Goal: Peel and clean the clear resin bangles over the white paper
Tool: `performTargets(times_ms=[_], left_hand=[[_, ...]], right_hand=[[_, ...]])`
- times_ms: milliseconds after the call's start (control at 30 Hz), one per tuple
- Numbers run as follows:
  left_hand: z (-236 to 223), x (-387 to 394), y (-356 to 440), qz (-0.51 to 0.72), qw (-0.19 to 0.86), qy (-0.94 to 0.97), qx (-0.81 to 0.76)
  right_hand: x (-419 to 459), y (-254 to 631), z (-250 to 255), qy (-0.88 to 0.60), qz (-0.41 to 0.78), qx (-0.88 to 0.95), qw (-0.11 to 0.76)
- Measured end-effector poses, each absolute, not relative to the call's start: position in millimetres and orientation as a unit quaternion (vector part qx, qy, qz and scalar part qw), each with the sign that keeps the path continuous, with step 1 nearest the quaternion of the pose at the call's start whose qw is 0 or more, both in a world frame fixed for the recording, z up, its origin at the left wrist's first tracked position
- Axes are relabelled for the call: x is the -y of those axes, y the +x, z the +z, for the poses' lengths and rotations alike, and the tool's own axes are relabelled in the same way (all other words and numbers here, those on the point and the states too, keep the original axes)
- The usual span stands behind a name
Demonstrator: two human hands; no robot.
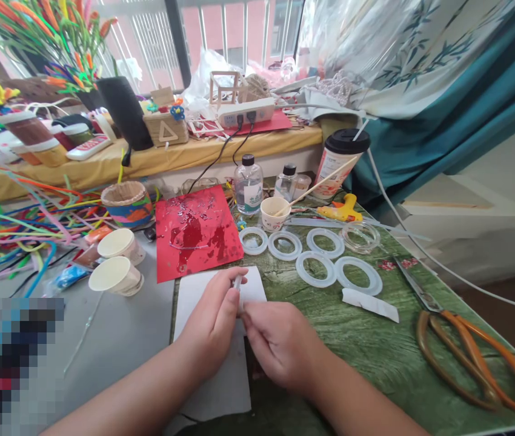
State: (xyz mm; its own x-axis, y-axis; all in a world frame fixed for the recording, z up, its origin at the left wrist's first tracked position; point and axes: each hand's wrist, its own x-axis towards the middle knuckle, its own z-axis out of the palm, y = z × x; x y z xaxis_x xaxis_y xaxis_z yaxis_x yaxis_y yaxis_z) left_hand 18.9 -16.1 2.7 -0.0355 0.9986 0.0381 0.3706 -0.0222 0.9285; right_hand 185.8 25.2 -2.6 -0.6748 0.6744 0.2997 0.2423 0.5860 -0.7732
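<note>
Over a white sheet of paper (pixel 228 387), my two hands meet at a small, pale, partly see-through piece (pixel 238 282), too small to name. My left hand (pixel 209 318) closes on it between thumb and fingers, so its upper end shows above the thumb. My right hand (pixel 280 339) is curled, its thumb and forefinger pinched at the lower end of the same piece. Just beyond the fingers lies a red sheet (pixel 225 242) with wet, shiny patches. To the right are several translucent ring moulds (pixel 315 270) and a white paper strip (pixel 370 304).
Large orange-handled scissors (pixel 461 339) lie at the right. Two paper cups (pixel 116 275) stand at the left near pipe cleaners (pixel 21 224). Behind are a small cup (pixel 274 215) holding a stick, a clear bottle (pixel 248 184), a yellow glue gun (pixel 342 209) and a lidded drink cup (pixel 332 172).
</note>
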Motion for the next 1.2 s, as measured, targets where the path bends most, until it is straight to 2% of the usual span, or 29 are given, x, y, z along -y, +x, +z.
performTargets(times_ms=[100, 233, 367, 500, 600, 733, 867, 1000, 1133, 1200], left_hand=[[2.7, 15.6, 18.5, 0.409, 0.378, 0.596, -0.578], [2.4, 14.7, 18.7, 0.421, 0.388, 0.565, -0.594], [1.7, 14.7, 19.1, 0.415, 0.395, 0.560, -0.598], [0.1, 15.0, 19.3, 0.427, 0.406, 0.542, -0.599], [0.2, 15.0, 20.2, 0.424, 0.405, 0.544, -0.600], [0.4, 15.0, 21.7, 0.441, 0.423, 0.527, -0.590], [-0.9, 13.1, 21.1, 0.444, 0.427, 0.523, -0.589], [-1.4, 11.5, 20.2, 0.461, 0.450, 0.475, -0.600], [0.6, 10.9, 22.8, 0.513, 0.487, 0.419, -0.569], [2.5, 9.1, 24.4, 0.541, 0.528, 0.379, -0.534]], right_hand=[[-26.0, 185.4, -3.0, -0.315, 0.368, 0.819, 0.307], [-27.4, 185.2, -4.9, -0.236, 0.315, 0.873, 0.287], [-27.4, 185.6, -5.7, -0.329, 0.328, 0.825, 0.322], [-25.0, 184.9, -5.1, -0.223, 0.276, 0.888, 0.293], [-25.6, 183.8, -4.2, -0.340, 0.303, 0.828, 0.327], [-28.2, 184.7, -3.3, -0.227, 0.305, 0.881, 0.282], [-28.0, 186.2, -0.1, -0.304, 0.330, 0.842, 0.301], [-23.9, 185.3, 1.0, -0.200, 0.296, 0.889, 0.285], [-28.1, 181.8, -3.6, -0.359, 0.364, 0.787, 0.346], [-31.3, 180.8, -5.8, -0.393, 0.405, 0.742, 0.361]])
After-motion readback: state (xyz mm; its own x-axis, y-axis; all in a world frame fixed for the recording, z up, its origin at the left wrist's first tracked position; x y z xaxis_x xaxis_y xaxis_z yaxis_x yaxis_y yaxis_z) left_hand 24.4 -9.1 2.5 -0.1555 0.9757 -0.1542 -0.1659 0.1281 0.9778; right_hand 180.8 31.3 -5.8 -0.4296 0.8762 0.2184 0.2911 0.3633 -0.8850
